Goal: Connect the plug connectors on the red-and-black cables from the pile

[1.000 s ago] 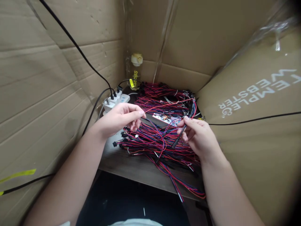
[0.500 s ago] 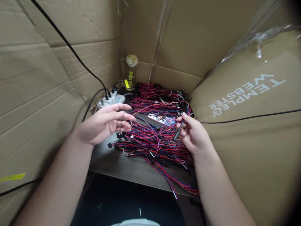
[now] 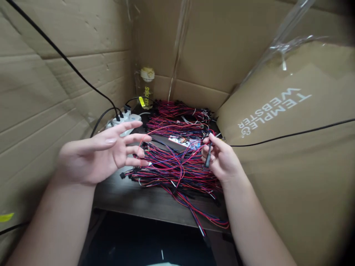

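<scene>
My left hand (image 3: 111, 151) is open, palm facing right and fingers spread, at the left end of the wire bundles. A thin red wire (image 3: 163, 127) loops from near its fingers across towards the right. My right hand (image 3: 220, 155) is closed, thumb and fingers pinching a wire harness whose black cylindrical connector (image 3: 208, 160) hangs down in front of the fingers. Below both hands lies a front heap of red, blue and black wires (image 3: 177, 173), with black and white connectors at the ends. Behind it are more wire bundles (image 3: 177, 111).
Cardboard walls (image 3: 105, 44) enclose the dark table (image 3: 133, 199) at left, back and right. At the back left, a white power strip (image 3: 124, 120) holds several plugs beside a clear bottle (image 3: 146, 83). A printed packet (image 3: 184, 142) lies between bundles. A black cable (image 3: 291, 135) crosses at right.
My left hand has moved left and its fingers have spread wider. My right hand still pinches the harness. The whole view has shifted slightly.
</scene>
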Available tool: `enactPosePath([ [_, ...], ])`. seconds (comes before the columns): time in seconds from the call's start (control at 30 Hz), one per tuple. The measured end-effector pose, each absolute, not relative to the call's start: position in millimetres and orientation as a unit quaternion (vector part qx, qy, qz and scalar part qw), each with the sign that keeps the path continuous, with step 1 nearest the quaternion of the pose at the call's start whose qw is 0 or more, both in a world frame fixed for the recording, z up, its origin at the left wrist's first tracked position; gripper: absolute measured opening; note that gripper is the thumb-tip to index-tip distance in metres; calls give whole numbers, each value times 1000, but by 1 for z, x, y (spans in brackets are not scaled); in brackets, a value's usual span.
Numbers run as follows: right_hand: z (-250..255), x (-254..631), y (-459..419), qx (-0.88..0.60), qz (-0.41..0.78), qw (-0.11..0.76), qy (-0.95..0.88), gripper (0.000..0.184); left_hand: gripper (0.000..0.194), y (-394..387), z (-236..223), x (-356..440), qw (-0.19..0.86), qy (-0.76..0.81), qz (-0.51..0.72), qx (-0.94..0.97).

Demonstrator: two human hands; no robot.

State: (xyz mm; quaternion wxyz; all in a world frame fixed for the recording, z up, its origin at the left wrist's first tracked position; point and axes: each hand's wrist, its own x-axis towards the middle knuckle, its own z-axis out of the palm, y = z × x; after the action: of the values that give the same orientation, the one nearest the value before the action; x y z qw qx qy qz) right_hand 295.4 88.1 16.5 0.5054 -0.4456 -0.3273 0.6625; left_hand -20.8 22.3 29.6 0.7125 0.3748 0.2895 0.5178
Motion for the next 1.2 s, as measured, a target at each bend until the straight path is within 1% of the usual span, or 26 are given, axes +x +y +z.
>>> enactPosePath([
  [0.17,12,297,91,-449,670,501,-315,42,73,15,42,-12,732,272,498,378],
  [0.3,8,296,92,-445,667,500,-326,50,75,15,44,-10,720,287,497,391],
  [0.4,5,292,91,-435,652,519,-340,57,74,17,41,-10,721,290,496,387],
  [0.57,5,284,83,-403,613,559,-386,59,73,23,24,-15,710,288,500,403],
  [0.67,7,283,77,-381,624,550,-405,56,61,25,14,-14,663,326,528,418],
  [0.77,6,283,74,-354,641,532,-426,52,53,24,13,-8,589,422,541,427],
  [0.9,-2,284,72,-327,647,498,-475,50,52,24,20,3,543,484,511,459],
  [1.03,-5,282,68,-300,650,468,-518,38,46,31,27,12,505,524,463,505],
  [1.1,-2,280,65,-300,650,452,-532,33,48,33,29,16,495,545,432,521],
  [1.2,3,279,60,-302,648,436,-547,31,59,33,30,24,491,558,389,545],
])
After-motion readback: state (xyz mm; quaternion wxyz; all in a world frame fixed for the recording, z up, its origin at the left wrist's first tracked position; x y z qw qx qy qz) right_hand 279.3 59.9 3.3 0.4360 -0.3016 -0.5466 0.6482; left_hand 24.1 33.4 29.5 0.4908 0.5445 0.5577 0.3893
